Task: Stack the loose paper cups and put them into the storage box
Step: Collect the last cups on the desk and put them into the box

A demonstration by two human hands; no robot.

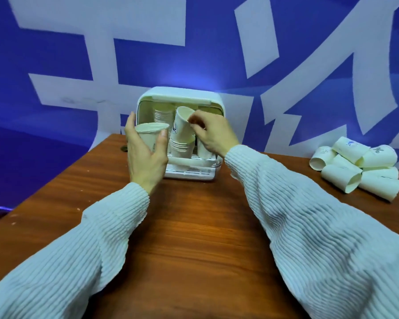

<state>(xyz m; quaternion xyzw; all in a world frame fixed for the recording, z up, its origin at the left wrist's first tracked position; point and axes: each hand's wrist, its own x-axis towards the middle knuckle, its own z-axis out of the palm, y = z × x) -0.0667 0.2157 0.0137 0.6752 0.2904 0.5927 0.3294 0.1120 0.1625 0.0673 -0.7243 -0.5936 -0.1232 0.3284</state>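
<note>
The white storage box [179, 93] stands open at the far side of the wooden table [189, 226], with stacks of paper cups inside. My left hand [145, 155] grips an upright paper cup [150, 134] just in front of the box's left side. My right hand [213, 134] pinches the rim of a tilted paper cup [182, 125], which sits on top of a cup stack [181, 147] in the box's opening. Another stack [162, 115] stands deeper inside. Several loose paper cups [357, 166] lie in a pile at the right.
A slotted white tray [191, 172] juts out at the box's base. Behind the table hangs a blue banner with big white characters [101, 42]. A small dark object [124, 148] lies left of the box.
</note>
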